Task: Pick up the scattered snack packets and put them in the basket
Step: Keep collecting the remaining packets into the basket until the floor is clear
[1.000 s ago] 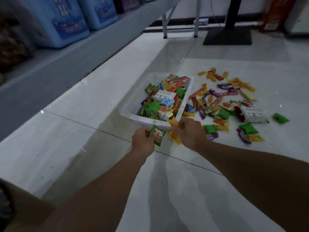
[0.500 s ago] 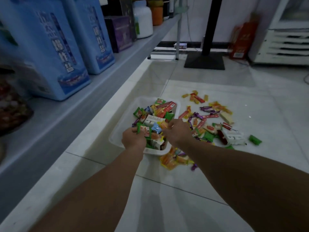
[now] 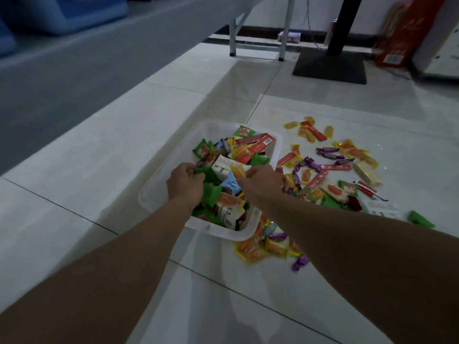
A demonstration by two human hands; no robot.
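A white plastic basket (image 3: 159,194) stands on the tiled floor, heaped with snack packets. Both my hands are over its middle. My left hand (image 3: 185,183) has its fingers curled round a green packet (image 3: 200,170) just above the heap. My right hand (image 3: 262,180) pinches a small orange packet (image 3: 238,171) next to a white carton. Many scattered packets (image 3: 330,167) in orange, red, purple and green lie on the floor to the right of the basket. A smaller pile of orange packets (image 3: 260,248) lies at its near right corner, partly under my right forearm.
A grey shelf (image 3: 74,60) with blue packages (image 3: 64,11) runs along the left. Farther back are white table legs (image 3: 283,28), a black stand base (image 3: 330,67) and a red box (image 3: 402,33). A lone green packet (image 3: 421,219) lies far right.
Both hands have moved from the basket's near edge to over its middle, each carrying a packet. The camera view has shifted, first up toward the shelf and then back down.
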